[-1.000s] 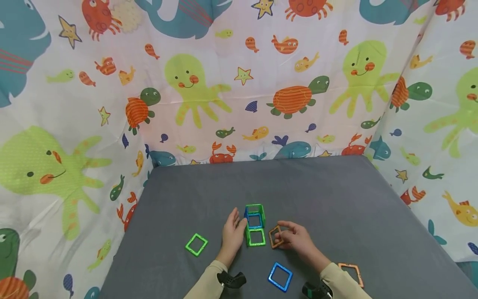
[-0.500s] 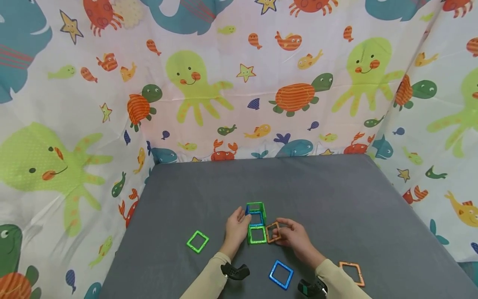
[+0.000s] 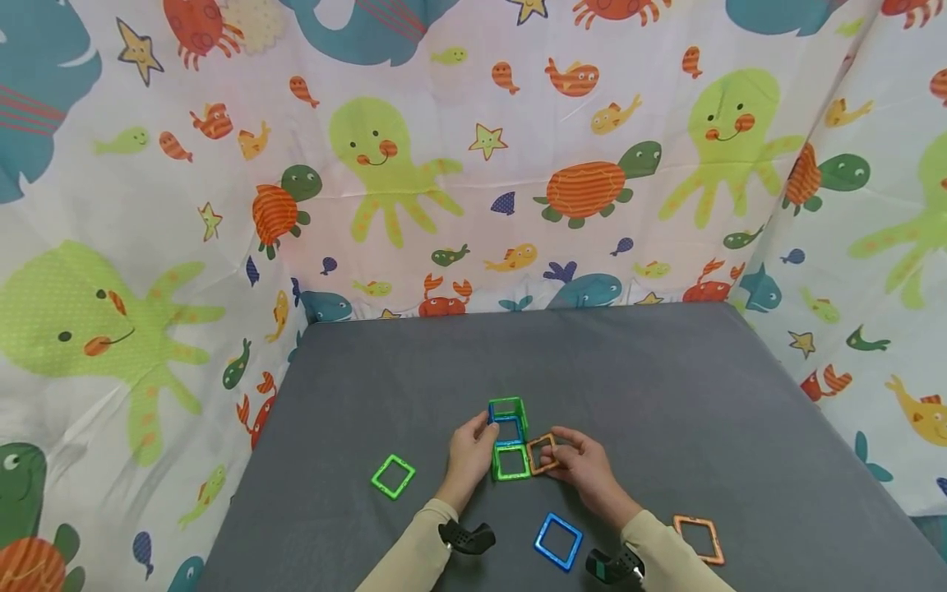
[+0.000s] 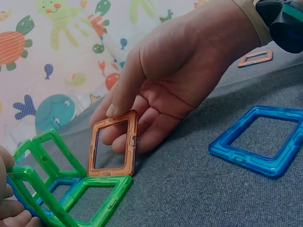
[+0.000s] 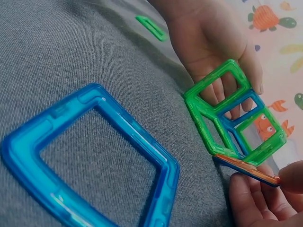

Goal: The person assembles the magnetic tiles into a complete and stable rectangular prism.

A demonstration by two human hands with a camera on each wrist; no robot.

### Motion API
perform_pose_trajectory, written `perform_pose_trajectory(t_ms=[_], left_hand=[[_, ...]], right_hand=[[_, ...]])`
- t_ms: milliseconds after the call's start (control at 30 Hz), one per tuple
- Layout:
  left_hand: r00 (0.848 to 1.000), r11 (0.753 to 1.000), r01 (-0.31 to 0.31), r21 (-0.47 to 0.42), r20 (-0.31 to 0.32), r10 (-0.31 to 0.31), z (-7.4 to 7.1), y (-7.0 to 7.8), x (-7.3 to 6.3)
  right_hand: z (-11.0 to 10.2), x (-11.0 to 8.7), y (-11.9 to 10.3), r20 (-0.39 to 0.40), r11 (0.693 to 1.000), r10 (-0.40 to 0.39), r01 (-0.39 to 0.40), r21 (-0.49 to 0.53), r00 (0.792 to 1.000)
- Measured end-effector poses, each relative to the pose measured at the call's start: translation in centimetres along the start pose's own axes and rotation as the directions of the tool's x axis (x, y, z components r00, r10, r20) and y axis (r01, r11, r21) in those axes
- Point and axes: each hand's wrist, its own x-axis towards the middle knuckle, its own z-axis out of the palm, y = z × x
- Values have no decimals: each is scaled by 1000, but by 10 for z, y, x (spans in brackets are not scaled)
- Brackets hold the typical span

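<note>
A small structure of green and blue magnetic tiles (image 4: 113, 201) stands on the grey cloth, some squares lying flat and others upright. My right hand (image 3: 588, 473) pinches an orange magnetic tile (image 4: 129, 151) between thumb and fingers. The orange tile stands nearly upright, its lower edge right at the side of the flat green tile in the left wrist view. On the opposite side my left hand (image 3: 466, 464) rests against the upright wall, thumb tip at its top edge and extended fingers behind it. In the right wrist view those fingers show through the green frame.
A loose green square tile (image 3: 404, 485) lies left of my left hand. Nearer me is a blue square tile (image 3: 550, 559), between the forearms. Another orange tile (image 3: 716, 543) lies beside the right sleeve. A printed curtain (image 3: 444, 189) borders the table at the back and sides.
My right hand has brought the orange tile leftward from a gap away to the structure's right side. The left hand has stayed at the wall, its fingers drawn in slightly.
</note>
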Motion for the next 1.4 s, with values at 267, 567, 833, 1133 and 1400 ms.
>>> perform_pose_trajectory(t_ms=[267,567,833,1133,1400], left_hand=[[1000,1000,-11,-4,5,11,-2,-2,1],[1000,1000,-1,-8,-25,0,1,-1,2],[999,1000,11,-14,-41,-11,0,0,1],[999,1000,-5,14,-34,6,-2,3,2],[999,999,23,48,-24,-22,-5,5,4]], right_hand=[[11,0,-6,-19,1000,-30,30,-6,999],[30,1,-4,-39,986,-105,99,-133,994],[34,2,-4,-50,982,-108,99,-164,993],[33,4,-4,-58,988,-92,84,-130,994],[35,8,-6,-79,987,-64,51,-151,995]])
